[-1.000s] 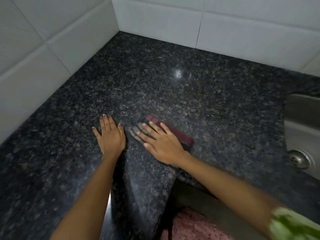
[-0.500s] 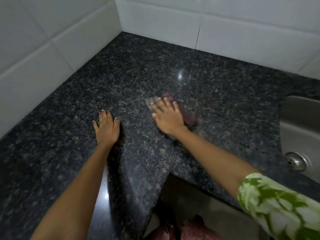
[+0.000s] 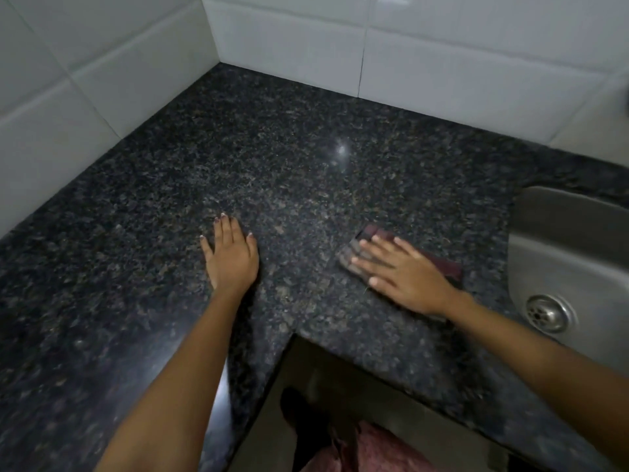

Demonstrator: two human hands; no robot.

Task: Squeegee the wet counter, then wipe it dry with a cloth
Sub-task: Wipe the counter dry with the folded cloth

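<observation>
A person's right hand (image 3: 406, 275), fingers spread and laid flat, presses a folded dark red and grey cloth (image 3: 449, 267) onto the speckled black granite counter (image 3: 289, 158), just left of the stainless steel sink (image 3: 561, 253). The open palm appears meant to put even weight across the cloth for the drying pass. The left hand (image 3: 231, 255), fingers close together and flat on the stone, gripping nothing, seems placed as a brace near the counter's inner corner. No squeegee is in view. White tiled walls (image 3: 442, 46) close off the far side and the left.
</observation>
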